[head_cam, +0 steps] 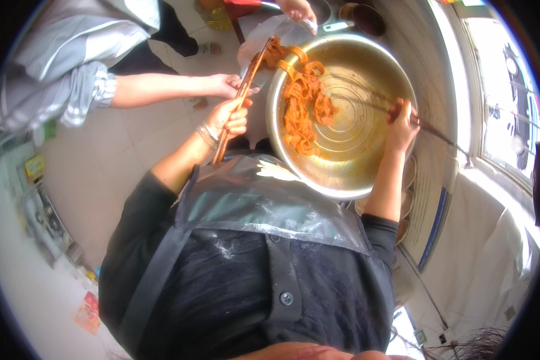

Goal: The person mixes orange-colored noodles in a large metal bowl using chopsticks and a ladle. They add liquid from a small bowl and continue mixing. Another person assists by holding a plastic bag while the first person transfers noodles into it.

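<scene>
A large round metal basin point(355, 148) tilts in front of my aproned front. Orange-coated flat strips of food point(299, 108) lie along its left side and hang over its upper-left rim into a clear plastic bag point(252, 42). My left hand point(229, 119) is closed around long wooden chopsticks point(248, 83), whose upper ends reach the strips at the bag's mouth. At the basin's right rim, my right hand point(402, 121) grips a long thin-handled tool point(436, 132). Its inner end reaches over the basin and is too blurred to identify.
Another person's hands point(227, 85) hold the bag from the left and top. Pans point(364, 20) stand beyond the basin. A windowed wall point(472, 90) runs along the right. Stacked bowls point(407, 202) sit beneath the basin's right side. Tiled floor point(130, 130) lies to the left.
</scene>
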{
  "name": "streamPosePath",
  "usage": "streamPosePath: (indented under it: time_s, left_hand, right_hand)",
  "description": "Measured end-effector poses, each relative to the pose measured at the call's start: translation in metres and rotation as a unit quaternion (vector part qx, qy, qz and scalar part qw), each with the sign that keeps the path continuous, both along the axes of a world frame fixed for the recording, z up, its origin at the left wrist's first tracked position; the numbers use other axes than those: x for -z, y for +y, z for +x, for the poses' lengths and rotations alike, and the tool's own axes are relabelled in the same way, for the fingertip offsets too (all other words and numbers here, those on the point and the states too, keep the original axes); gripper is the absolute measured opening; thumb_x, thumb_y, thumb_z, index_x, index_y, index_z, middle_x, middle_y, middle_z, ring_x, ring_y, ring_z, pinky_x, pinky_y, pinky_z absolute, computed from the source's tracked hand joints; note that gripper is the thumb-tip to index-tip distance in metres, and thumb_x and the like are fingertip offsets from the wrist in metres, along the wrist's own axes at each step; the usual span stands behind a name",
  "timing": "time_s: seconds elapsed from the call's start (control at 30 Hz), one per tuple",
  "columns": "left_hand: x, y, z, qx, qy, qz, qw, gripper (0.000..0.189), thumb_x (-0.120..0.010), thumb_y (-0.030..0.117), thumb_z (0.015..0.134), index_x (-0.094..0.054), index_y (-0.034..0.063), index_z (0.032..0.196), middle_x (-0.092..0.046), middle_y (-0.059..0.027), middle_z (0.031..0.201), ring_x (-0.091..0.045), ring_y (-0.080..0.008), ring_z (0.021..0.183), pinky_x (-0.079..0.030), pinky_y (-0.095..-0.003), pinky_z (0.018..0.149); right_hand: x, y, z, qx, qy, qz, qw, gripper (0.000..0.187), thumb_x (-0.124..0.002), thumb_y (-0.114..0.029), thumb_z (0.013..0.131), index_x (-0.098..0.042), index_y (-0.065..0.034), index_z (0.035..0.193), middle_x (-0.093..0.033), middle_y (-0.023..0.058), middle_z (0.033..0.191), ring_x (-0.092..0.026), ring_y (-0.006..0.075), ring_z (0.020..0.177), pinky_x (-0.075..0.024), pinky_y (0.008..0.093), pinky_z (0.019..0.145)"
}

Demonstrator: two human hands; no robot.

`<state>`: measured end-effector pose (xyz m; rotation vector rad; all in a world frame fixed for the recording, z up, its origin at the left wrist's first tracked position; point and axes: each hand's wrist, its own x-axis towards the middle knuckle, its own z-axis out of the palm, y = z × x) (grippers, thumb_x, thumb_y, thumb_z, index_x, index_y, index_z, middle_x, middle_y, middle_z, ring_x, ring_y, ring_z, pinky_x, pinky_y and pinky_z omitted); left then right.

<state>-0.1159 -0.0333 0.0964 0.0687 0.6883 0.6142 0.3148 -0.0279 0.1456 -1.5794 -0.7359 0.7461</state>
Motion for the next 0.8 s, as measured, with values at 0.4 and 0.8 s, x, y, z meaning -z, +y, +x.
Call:
streamPosePath:
  time_s: [0.4,0.8]
  left_hand:
    - [-0.031,-0.002,-0.006,0.042,0.157,-0.041,0.986,0.024,-0.04,0.025,0.099,-0.051,0.0045,0.101,-0.034,0.0045,0.05,-0.029,-0.0059,0.034,-0.024,-0.0209,0.034]
    - [-0.009,0.001,-0.004,-0.009,0.057,-0.026,0.998,0.026,-0.039,0.025,0.1,-0.052,0.0032,0.105,-0.035,0.0058,0.05,-0.031,-0.0045,0.035,-0.027,-0.0196,0.035]
  right_hand:
    - [0.2,-0.062,-0.02,0.145,0.298,-0.018,0.943,0.026,-0.047,-0.025,0.096,-0.054,-0.0001,0.091,-0.059,0.0127,0.071,-0.055,0.0195,0.053,-0.0492,0.0304,0.046]
    - [0.157,-0.028,-0.04,0.128,0.362,0.006,0.923,0.029,-0.053,-0.023,0.094,-0.055,0.0054,0.095,-0.06,0.0178,0.078,-0.056,0.0223,0.058,-0.051,0.0309,0.052]
